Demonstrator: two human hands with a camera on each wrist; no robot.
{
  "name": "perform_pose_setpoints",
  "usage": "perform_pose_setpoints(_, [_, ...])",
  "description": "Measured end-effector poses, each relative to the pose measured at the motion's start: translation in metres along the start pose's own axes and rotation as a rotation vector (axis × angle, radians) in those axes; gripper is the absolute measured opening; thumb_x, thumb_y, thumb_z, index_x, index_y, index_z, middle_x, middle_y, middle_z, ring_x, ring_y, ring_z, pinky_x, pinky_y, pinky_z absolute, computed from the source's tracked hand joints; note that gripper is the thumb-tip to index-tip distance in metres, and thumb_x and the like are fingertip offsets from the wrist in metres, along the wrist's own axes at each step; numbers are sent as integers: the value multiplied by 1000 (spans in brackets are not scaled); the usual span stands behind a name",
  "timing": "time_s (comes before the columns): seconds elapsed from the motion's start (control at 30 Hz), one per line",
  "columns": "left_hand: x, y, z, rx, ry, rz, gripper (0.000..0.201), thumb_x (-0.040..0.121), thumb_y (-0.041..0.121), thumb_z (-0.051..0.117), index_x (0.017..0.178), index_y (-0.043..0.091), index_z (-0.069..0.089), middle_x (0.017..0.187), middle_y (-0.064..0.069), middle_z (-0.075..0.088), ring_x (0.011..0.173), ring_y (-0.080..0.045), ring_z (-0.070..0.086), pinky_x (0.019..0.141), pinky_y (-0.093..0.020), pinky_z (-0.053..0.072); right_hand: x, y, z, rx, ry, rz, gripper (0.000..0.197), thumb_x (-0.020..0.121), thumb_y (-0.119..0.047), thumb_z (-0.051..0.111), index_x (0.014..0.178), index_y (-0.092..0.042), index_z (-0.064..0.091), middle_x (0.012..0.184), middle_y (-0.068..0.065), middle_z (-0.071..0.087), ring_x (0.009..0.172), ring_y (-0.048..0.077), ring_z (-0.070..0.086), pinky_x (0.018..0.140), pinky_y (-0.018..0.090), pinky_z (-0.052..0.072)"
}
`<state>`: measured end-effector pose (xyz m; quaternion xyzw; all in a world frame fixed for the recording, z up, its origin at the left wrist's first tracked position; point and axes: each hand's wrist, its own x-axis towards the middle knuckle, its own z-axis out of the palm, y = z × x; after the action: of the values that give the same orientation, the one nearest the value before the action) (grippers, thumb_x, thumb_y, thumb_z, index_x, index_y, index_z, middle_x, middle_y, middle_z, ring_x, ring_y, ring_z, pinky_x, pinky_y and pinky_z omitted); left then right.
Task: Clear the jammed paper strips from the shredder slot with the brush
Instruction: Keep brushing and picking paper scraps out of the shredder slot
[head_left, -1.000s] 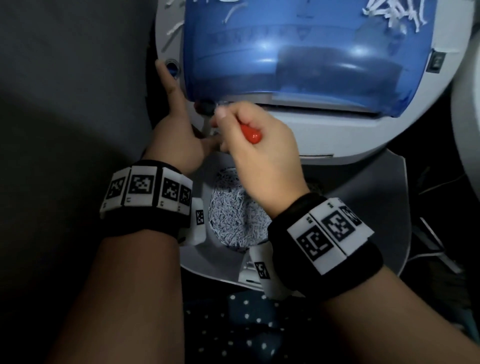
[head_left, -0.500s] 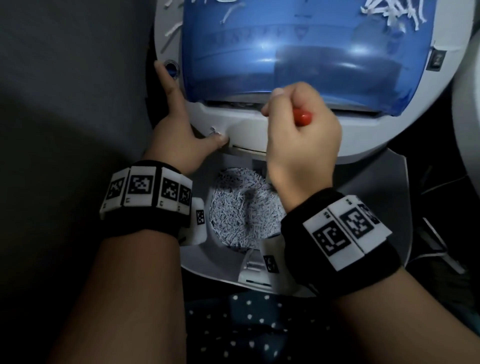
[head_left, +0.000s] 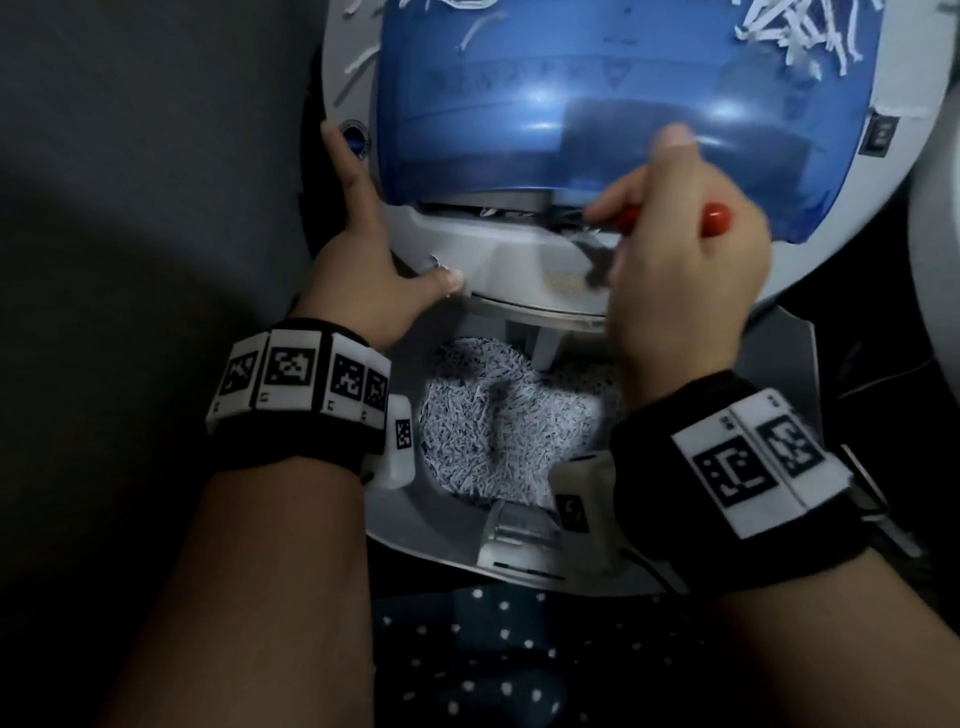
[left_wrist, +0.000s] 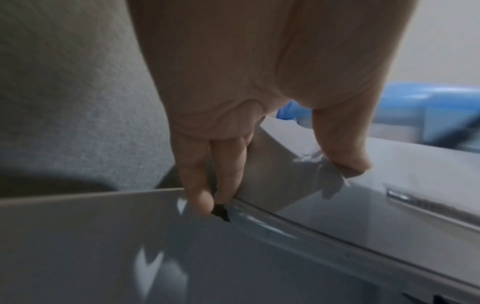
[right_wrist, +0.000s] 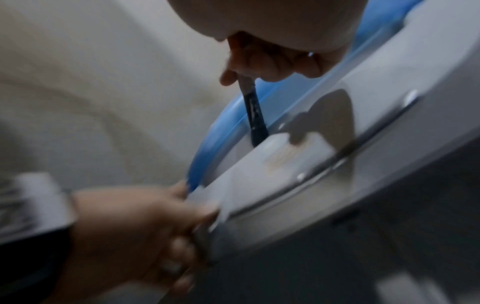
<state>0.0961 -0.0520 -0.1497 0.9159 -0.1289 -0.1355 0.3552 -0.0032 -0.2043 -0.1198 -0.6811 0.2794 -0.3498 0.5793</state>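
The shredder head (head_left: 519, 270) is white with a blue see-through cover (head_left: 519, 104). Its slot (head_left: 488, 210) runs under the cover's near edge, with bits of paper showing in it. My right hand (head_left: 649, 197) grips a red-handled brush (head_left: 717, 218). In the right wrist view the dark bristles of the brush (right_wrist: 253, 111) reach into the gap between the blue cover (right_wrist: 213, 144) and the white body. My left hand (head_left: 363, 244) holds the head's left edge: the thumb rests on the front face, and the other fingers curl around the rim (left_wrist: 259, 185).
Below the head an open grey bin (head_left: 779, 415) holds a heap of shredded paper (head_left: 488, 426). Loose strips (head_left: 795, 31) lie on the cover's far right. A rocker switch (head_left: 883, 132) sits on the right rim. Dotted dark fabric (head_left: 493, 649) lies nearest me.
My right hand has swept the brush to the right along the slot, from its left end to right of the middle. My left hand has stayed on the left edge.
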Motion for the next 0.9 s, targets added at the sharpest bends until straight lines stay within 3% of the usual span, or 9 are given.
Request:
perform_pose_setpoints(0.1, [-1, 4, -2, 15, -17, -1, 125, 87, 27, 75, 149, 22, -34, 152, 17, 33, 110, 0, 38, 99, -17, 26, 13, 1, -18, -79, 123, -29, 51, 93, -33, 46, 45, -23, 58, 48, -5, 57, 51, 11, 53, 60, 35, 46])
perform_pose_setpoints(0.2, [-1, 4, -4, 1, -35, -4, 131, 83, 31, 79, 148, 22, -35, 147, 24, 26, 114, 3, 35, 100, -15, 25, 21, 10, -26, -231, 179, -31, 41, 87, -30, 44, 55, -11, 61, 50, -3, 58, 55, 20, 59, 62, 45, 52])
perform_pose_setpoints(0.3, [1, 1, -4, -17, -48, -4, 139, 77, 35, 83, 148, 22, -36, 136, 35, 16, 111, 9, 38, 97, -14, 36, 13, 18, -21, -372, 127, -110, 41, 89, -34, 41, 67, -4, 58, 59, 9, 58, 65, 30, 58, 65, 47, 47])
perform_pose_setpoints(0.4, [1, 1, -4, -21, -41, -8, 138, 77, 35, 83, 149, 21, -35, 116, 44, 6, 108, 14, 32, 91, -1, 33, -5, 25, -8, -452, 45, -179, 29, 95, -31, 46, 73, -15, 54, 61, -3, 49, 65, 20, 45, 64, 38, 34])
perform_pose_setpoints(0.47, [1, 2, -2, -32, -27, -2, 135, 80, 36, 81, 149, 20, -34, 129, 39, 19, 110, 12, 32, 84, 6, 28, -15, 28, 2, -381, -117, -122, 23, 96, -35, 51, 91, -19, 67, 75, -5, 63, 74, 15, 57, 73, 36, 45])
perform_pose_setpoints(0.57, [0, 3, 0, -32, -8, -4, 126, 86, 34, 75, 149, 21, -34, 153, 20, 31, 115, 5, 37, 96, -11, 27, -17, 22, 11, -136, -312, 30, 19, 94, -37, 57, 93, -26, 72, 74, -6, 68, 74, 11, 64, 75, 35, 53])
perform_pose_setpoints(0.67, [1, 2, 0, -32, -1, -7, 122, 89, 31, 73, 149, 23, -34, 158, 15, 30, 128, -3, 40, 101, -17, 25, -8, 16, 7, 59, -78, 111, 23, 83, -31, 51, 67, -28, 68, 61, -7, 61, 65, 15, 56, 65, 33, 45])
perform_pose_setpoints(0.77, [2, 0, -1, -42, -4, -12, 121, 90, 31, 72, 148, 25, -35, 158, 17, 28, 133, -9, 41, 103, -20, 26, -12, 21, 9, -61, 38, 54, 24, 86, -25, 47, 74, -21, 67, 70, -7, 64, 72, 19, 60, 70, 32, 48])
perform_pose_setpoints(0.9, [1, 2, 0, -59, -20, -7, 124, 89, 32, 73, 148, 24, -35, 158, 14, 30, 121, 2, 37, 101, -17, 25, -25, 22, 23, -151, -303, 26, 25, 95, -32, 52, 104, -19, 71, 86, -3, 71, 82, 12, 64, 81, 34, 52])
